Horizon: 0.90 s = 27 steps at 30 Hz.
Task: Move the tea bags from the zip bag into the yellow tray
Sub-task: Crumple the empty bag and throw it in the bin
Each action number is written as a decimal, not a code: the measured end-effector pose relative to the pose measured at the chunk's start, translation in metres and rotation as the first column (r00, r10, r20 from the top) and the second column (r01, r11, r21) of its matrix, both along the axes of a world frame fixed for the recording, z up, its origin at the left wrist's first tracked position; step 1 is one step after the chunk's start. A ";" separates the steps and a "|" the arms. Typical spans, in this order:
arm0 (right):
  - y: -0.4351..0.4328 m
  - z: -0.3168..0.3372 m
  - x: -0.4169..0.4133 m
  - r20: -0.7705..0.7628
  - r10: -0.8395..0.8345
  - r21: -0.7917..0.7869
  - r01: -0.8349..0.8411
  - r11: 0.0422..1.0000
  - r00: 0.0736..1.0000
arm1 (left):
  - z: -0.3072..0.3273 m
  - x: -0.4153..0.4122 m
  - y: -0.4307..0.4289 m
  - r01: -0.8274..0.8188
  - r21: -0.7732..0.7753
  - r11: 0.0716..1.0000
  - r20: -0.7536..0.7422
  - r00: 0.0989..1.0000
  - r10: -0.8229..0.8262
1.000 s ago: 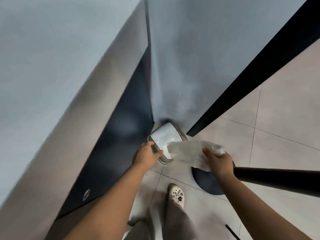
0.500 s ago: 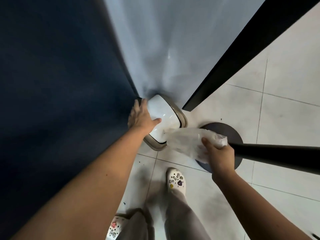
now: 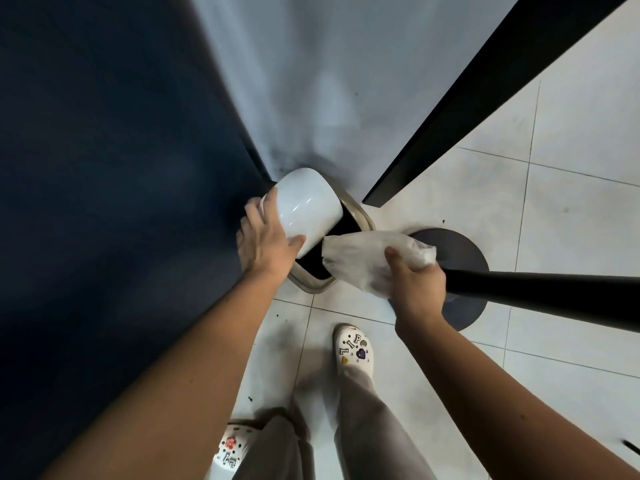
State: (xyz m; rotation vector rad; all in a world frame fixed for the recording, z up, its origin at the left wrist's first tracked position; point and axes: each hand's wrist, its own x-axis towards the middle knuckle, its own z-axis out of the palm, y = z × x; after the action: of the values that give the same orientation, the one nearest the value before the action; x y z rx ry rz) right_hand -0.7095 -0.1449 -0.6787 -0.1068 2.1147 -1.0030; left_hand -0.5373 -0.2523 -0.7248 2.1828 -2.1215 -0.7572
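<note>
My right hand (image 3: 417, 284) grips a crumpled, translucent zip bag (image 3: 360, 259), its open end pointing left over the dark mouth of a small floor bin (image 3: 349, 220). The bag looks flat; I cannot tell whether anything is inside. My left hand (image 3: 266, 242) holds the bin's white lid (image 3: 304, 204) lifted and tilted back to the left. The bin has a beige rim and stands in the corner by the wall. No yellow tray and no tea bags are in view.
A dark blue surface (image 3: 104, 168) fills the left. A grey wall (image 3: 329, 81) rises behind the bin. A black pole (image 3: 540, 299) on a round dark base (image 3: 460, 251) crosses at right. My feet in white clogs (image 3: 353, 351) stand on pale floor tiles.
My left hand has swung the white lid up and back, exposing the bin's dark opening. The bag in my right hand has come closer to that opening. The view has tipped further down.
</note>
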 end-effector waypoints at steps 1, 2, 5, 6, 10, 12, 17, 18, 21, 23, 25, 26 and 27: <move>-0.003 -0.005 0.004 0.006 -0.002 0.017 0.002 1.000 1.000 | 0.000 0.002 0.002 0.011 -0.023 1.000 -0.003 1.000 -0.011; -0.007 -0.009 0.008 0.023 -0.007 0.040 0.006 0.999 1.000 | 0.000 0.003 0.003 0.021 -0.042 0.999 -0.005 1.000 -0.022; -0.017 -0.029 0.017 0.145 -0.048 0.083 0.036 0.996 0.988 | 0.000 0.009 0.005 0.060 -0.075 0.995 0.002 0.998 -0.060; -0.020 -0.034 0.021 0.198 -0.039 0.095 0.021 0.995 0.979 | 0.000 0.011 0.005 0.070 -0.082 0.994 0.003 0.998 -0.070; -0.026 -0.048 0.031 0.274 0.132 0.041 -0.148 0.988 0.953 | 0.000 0.017 0.007 0.103 -0.115 0.988 0.010 0.995 -0.103; -0.025 -0.045 0.031 0.023 0.210 0.019 -0.210 0.977 0.977 | 0.001 0.020 0.006 0.116 -0.119 0.986 0.012 0.993 -0.115; -0.027 -0.046 0.034 -0.119 0.297 -0.026 -0.302 0.953 0.947 | 0.001 0.020 0.004 0.121 -0.110 0.986 0.017 0.993 -0.120; -0.029 -0.048 0.035 -0.024 0.320 -0.013 -0.321 0.947 0.947 | 0.001 0.020 0.004 0.123 -0.109 0.986 0.016 0.992 -0.122; -0.032 -0.054 0.035 0.064 0.294 0.012 -0.296 0.955 0.954 | 0.002 0.021 0.003 0.129 -0.102 0.986 0.014 0.992 -0.128; -0.029 -0.055 0.036 -0.104 0.294 -0.034 -0.299 0.954 0.950 | 0.002 0.022 0.002 0.125 -0.092 0.988 0.012 0.992 -0.124; -0.025 -0.057 0.039 -0.160 0.388 -0.040 -0.399 0.916 0.908 | 0.001 0.023 0.002 0.123 -0.085 0.989 0.011 0.992 -0.123; -0.023 -0.058 0.041 -0.125 0.458 -0.007 -0.463 0.887 0.880 | 0.001 0.023 0.002 0.125 -0.082 0.989 0.012 0.992 -0.124; -0.023 -0.061 0.041 -0.061 0.493 0.031 -0.492 0.870 0.868 | 0.001 0.022 0.002 0.127 -0.078 0.989 0.013 0.992 -0.126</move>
State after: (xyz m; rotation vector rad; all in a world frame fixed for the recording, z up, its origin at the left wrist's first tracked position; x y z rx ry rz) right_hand -0.6681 -0.1676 -0.7394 -0.6507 2.0011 -0.6792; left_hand -0.5148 -0.2505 -0.7241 2.0330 -2.2706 -0.6591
